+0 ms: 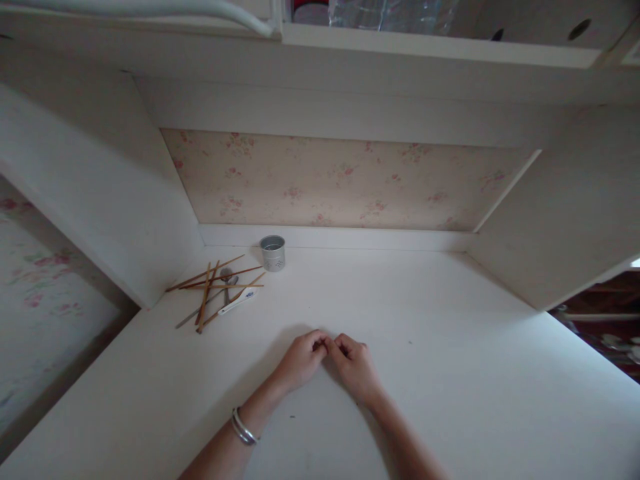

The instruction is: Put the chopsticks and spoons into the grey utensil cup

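Observation:
My left hand [304,357] rests on the white tabletop with its fingers curled in. Against its fingertips lies my right hand [356,367], curled the same way, so the two meet thumb to thumb. Nothing shows in either hand. Up and to the left, several wooden chopsticks [205,293] lie crossed in a loose pile. Among them are a white spoon [239,301] with a blue mark and a metal spoon [227,275], partly covered by the sticks. A grey metal cup [273,255] with small holes stands upright just right of the pile.
The white table [450,373] has a side panel on the left [100,173] and another on the right [565,200]. A shelf [350,67] overhangs the back, with plastic-wrapped goods [390,15] on it. Flowered wallpaper [325,180] covers the back wall.

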`<state>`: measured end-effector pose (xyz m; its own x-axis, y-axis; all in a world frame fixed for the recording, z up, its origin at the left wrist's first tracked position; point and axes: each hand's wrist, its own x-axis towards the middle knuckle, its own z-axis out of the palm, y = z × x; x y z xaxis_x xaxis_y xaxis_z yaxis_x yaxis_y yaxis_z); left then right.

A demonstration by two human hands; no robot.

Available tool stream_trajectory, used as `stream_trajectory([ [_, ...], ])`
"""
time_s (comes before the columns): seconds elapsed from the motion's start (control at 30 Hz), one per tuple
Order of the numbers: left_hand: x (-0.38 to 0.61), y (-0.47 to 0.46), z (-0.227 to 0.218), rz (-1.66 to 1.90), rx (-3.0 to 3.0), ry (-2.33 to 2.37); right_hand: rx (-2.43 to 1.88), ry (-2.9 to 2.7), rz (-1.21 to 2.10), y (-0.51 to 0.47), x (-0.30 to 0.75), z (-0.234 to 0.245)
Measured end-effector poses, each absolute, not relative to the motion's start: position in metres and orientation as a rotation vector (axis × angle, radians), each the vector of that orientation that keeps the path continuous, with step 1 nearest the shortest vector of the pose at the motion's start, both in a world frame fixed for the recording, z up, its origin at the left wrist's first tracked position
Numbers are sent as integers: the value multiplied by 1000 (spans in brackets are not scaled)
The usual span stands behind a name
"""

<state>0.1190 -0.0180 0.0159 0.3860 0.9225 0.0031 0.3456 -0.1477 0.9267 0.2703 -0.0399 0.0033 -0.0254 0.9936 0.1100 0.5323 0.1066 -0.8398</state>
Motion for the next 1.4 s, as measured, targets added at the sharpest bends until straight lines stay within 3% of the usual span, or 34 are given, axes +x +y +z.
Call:
stream_trajectory([
  [1.4,120,-19,15,774,1731,1108,-1515,-1645,810,-41,269,5],
])
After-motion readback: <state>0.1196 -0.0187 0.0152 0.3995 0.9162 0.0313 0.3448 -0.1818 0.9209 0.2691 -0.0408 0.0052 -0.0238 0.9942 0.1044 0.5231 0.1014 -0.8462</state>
